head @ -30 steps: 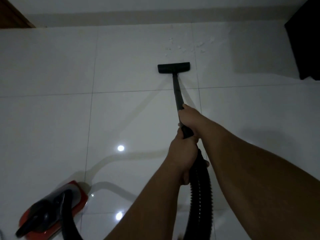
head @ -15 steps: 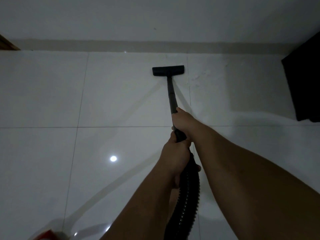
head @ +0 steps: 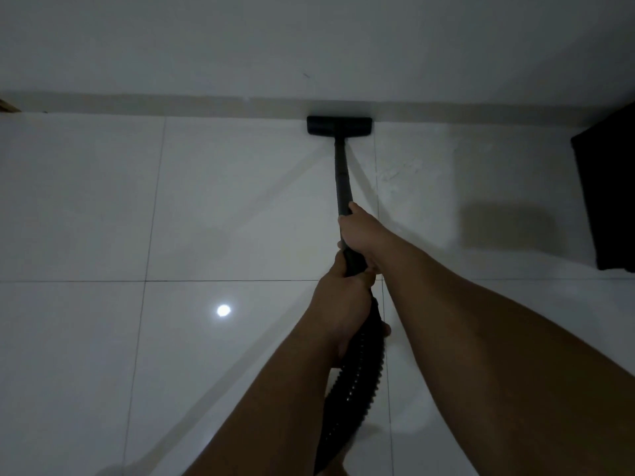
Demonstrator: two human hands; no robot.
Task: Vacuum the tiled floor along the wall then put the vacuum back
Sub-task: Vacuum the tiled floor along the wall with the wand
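— While the floor head (head: 339,126) sits flush against the wall (head: 309,39), which step is this?
— Vacuuming, I'd judge. Right hand (head: 359,231) and left hand (head: 342,304) each keep a closed grip round the wand (head: 342,176), hose (head: 354,389) trailing below.
— Next?
— Probably slide sideways toward the dusty tile (head: 405,170), staying on the tiled floor (head: 86,207).

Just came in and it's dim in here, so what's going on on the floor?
A person is vacuuming the white tiled floor. Both hands hold the black vacuum wand: the right hand grips further down the tube, the left hand grips where the ribbed hose joins. The floor head sits against the base of the wall. Some pale dusty marks show on the tile just right of the wand. A dark object stands at the right edge.
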